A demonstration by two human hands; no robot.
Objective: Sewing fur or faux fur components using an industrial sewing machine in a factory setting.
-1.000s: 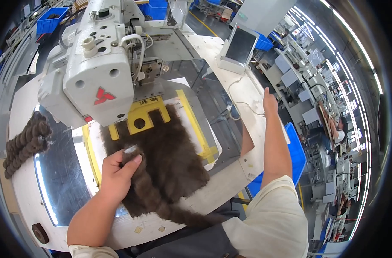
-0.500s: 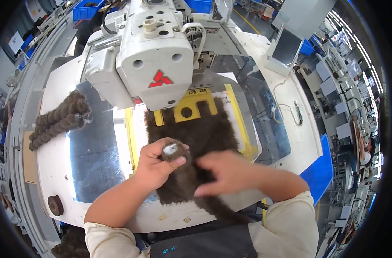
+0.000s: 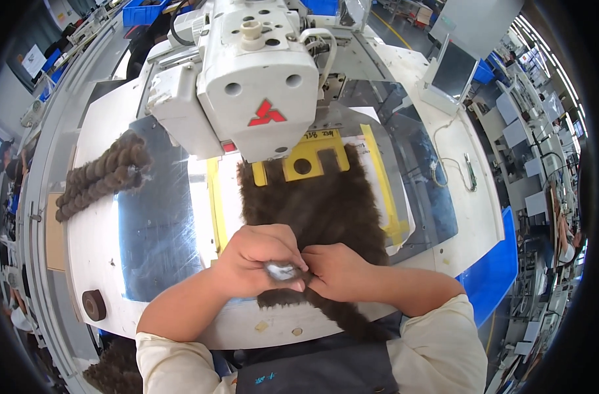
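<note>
My left hand [image 3: 256,259] is closed around one end of a brown fur strip [image 3: 342,315], with white material [image 3: 281,271] showing at that end. My right hand [image 3: 339,272] pinches the same strip just beside my left hand, its fingertips partly hidden. The strip trails down toward the table's front edge. Beneath and beyond my hands lies a dark brown fur panel [image 3: 309,210], under a yellow template [image 3: 293,172] with cut-out slots and a hole. A white industrial sewing machine head [image 3: 253,79] hangs over the template's back part.
Rolled fur strips [image 3: 99,177] lie at left, above a dark roll [image 3: 94,304]. Right are a small screen [image 3: 447,72], cord, thin tool [image 3: 470,171] and blue bin [image 3: 496,256]. More fur [image 3: 109,368] sits low left. People work at far right [image 3: 565,243].
My right hand has come in from the right table edge to grip the strip. My left hand has moved slightly down and turned over the strip's end. The view has shifted too.
</note>
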